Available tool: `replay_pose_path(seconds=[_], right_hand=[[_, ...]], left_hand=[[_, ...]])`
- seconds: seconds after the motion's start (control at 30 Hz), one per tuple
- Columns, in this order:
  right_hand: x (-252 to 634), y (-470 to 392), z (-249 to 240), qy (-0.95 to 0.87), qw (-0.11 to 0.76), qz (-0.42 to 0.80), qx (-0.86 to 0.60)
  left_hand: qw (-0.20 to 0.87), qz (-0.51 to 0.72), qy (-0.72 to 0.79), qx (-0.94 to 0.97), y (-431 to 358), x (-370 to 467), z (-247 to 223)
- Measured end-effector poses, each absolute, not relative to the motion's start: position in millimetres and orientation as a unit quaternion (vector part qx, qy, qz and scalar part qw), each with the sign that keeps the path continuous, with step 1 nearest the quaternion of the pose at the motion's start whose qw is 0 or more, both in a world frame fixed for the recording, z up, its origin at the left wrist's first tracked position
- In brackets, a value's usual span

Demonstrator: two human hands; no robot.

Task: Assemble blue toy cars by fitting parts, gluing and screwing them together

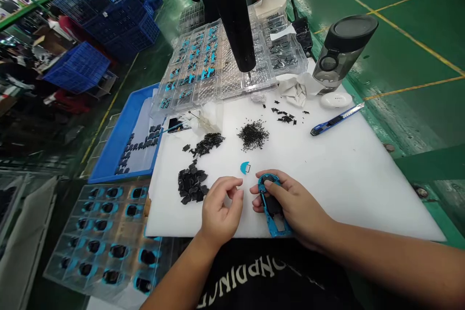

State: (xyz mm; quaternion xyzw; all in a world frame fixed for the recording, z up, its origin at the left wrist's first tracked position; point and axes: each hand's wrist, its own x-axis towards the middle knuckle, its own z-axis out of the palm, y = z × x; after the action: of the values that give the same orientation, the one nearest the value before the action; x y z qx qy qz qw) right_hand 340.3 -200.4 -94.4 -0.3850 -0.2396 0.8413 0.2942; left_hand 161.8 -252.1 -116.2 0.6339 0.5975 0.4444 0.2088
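My right hand (296,203) is wrapped round a blue toy car body (273,208) with black parts inside, near the front edge of the white board (327,169). To its left, my left hand (221,210) is raised over the board, fingers curled and thumb apart from the fingertips, with nothing visible between them. A small light-blue piece with a dark frame (245,168) lies just beyond both hands. Beside my left hand is a pile of black parts (192,184); farther off are a heap of black pieces (209,144) and a pile of tiny black screws (253,134).
A black electric screwdriver (240,29) hangs point down above the board. Clear compartment trays (221,88) stand behind. At the right are a blue knife (336,119), a white case (336,100) and a bottle (339,55). Left sit a blue tray (109,155) and a tray of car bodies (105,237).
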Motion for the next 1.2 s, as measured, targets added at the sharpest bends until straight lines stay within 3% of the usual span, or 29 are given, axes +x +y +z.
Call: replay_pose_path(seconds=[1.2], right_hand=[[342.4,-194.4,-89.4,-0.179,0.278,0.866,-0.374]], left_hand=[[0.217,0.432,0.596,0.642,-251.7,163.6,-116.7]])
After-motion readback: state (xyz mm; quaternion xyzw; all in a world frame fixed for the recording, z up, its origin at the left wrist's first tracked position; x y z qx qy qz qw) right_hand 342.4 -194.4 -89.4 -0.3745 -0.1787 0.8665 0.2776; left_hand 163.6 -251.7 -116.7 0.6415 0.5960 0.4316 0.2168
